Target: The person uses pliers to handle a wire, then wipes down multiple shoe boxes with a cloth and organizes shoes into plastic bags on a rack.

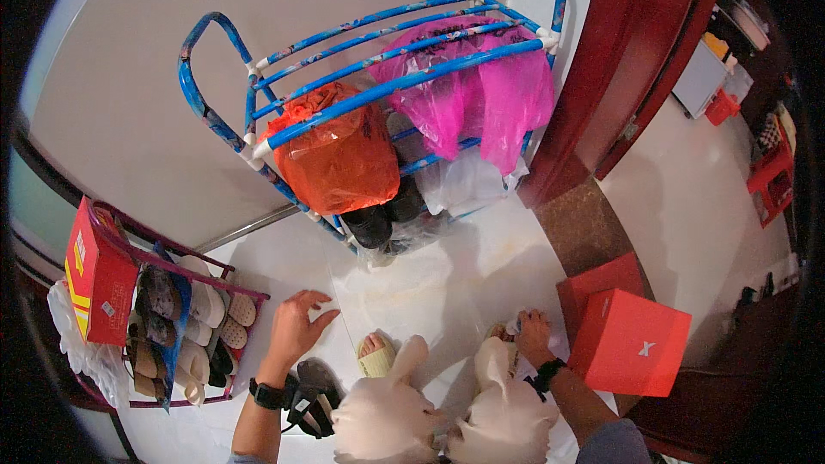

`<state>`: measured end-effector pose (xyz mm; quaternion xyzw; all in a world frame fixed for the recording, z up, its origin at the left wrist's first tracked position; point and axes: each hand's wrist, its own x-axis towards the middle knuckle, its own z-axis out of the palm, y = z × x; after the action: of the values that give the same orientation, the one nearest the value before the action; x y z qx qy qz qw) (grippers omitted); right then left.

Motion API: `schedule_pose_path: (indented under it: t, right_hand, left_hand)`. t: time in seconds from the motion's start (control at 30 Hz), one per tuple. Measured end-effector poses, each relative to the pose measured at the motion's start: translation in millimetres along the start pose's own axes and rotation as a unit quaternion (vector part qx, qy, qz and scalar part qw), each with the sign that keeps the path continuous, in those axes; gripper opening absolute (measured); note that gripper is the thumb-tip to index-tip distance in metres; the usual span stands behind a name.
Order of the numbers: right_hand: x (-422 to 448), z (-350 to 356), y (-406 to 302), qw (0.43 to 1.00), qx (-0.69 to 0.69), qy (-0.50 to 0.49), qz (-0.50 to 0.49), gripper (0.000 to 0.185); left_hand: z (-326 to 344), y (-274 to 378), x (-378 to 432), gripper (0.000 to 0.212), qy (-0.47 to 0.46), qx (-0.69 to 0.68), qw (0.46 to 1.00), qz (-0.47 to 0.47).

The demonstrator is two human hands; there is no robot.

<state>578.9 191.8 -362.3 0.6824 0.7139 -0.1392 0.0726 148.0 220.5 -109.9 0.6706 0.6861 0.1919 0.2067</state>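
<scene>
My left hand [300, 325] hovers above the tiled floor with thumb and fingers apart, holding nothing. Beneath that wrist, black shoes [316, 393] lie on the floor. My right hand [533, 336] reaches down beside my right foot, its fingers curled close to something small and whitish [512, 326]; whether it grips this is unclear. A pale yellow slipper [376, 361] is on my left foot, while my knee mostly hides the right one. To the right of my right hand stands a red shoebox [631, 343] with a white logo.
Ahead, a blue tubular rack [406, 85] holds an orange plastic bag [338, 154], a pink plastic bag [464, 77], a white plastic bag [474, 183] and black shoes [367, 225]. A shoe rack [258, 297] at left bears several shoes and a red box [106, 283]. A dark red doorframe [580, 96] rises at right.
</scene>
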Motion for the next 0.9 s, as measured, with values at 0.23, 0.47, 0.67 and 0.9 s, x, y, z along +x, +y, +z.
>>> schedule_pose_path:
  t: [0.23,0.47,0.67,0.9]
  right_hand:
    - [3.5,-11.3,15.6,0.982,0.018,-0.189,0.008,0.054]
    - [114.0,-227.1,-40.2,0.821,0.549,0.152,-0.039,0.058]
    - [141.9,-401.7,-98.4,0.702,0.685,0.195,0.034,0.080]
    - [211.1,-376.5,-94.1,0.727,0.653,0.212,0.006,0.059]
  left_hand:
    - [-7.4,61.1,61.6,0.025,0.015,-0.123,0.990,0.068]
    - [14.4,109.2,149.7,0.046,0.029,-0.254,0.962,0.096]
    - [56.0,141.6,227.0,0.063,0.086,-0.452,0.887,0.030]
    - [63.6,143.0,255.5,0.054,0.029,-0.563,0.826,-0.016]
